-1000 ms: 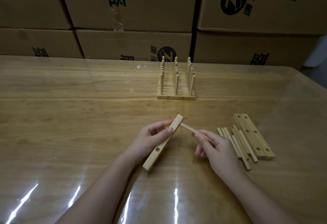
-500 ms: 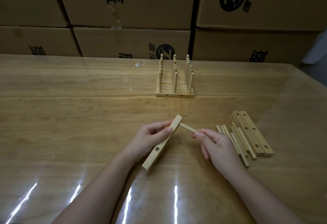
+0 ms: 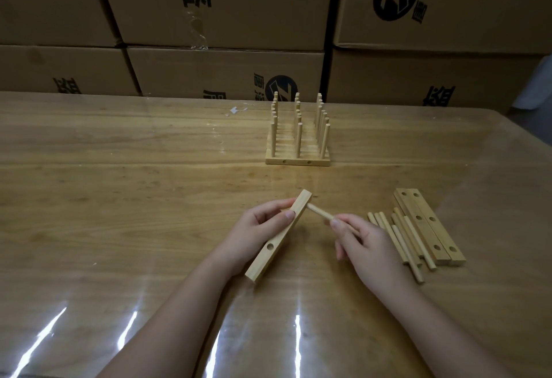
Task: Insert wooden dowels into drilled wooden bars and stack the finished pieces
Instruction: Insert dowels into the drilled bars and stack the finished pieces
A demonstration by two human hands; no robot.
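The left hand [image 3: 257, 228] grips a drilled bar [image 3: 276, 241], and the right hand [image 3: 367, 246] pinches a dowel [image 3: 319, 212] whose tip meets the bar's far end. This looks like the insertion step, and the next move likely calls for a straight push into the hole. Beside the right hand lie loose dowels [image 3: 401, 238] and two spare bars [image 3: 430, 225], with the finished stack [image 3: 298, 155] farther back.

Left hand [image 3: 254, 228] grips a drilled bar [image 3: 279, 238], tilted, near end low by the bench [image 3: 119, 198]. Right hand [image 3: 364, 243] pinches a dowel [image 3: 321, 214], tip at the bar's far end. Loose dowels [image 3: 403, 240] and two bars [image 3: 430, 225] lie right of the hand. Finished stack [image 3: 298, 144] stands further back, cartons [image 3: 227, 4] behind.
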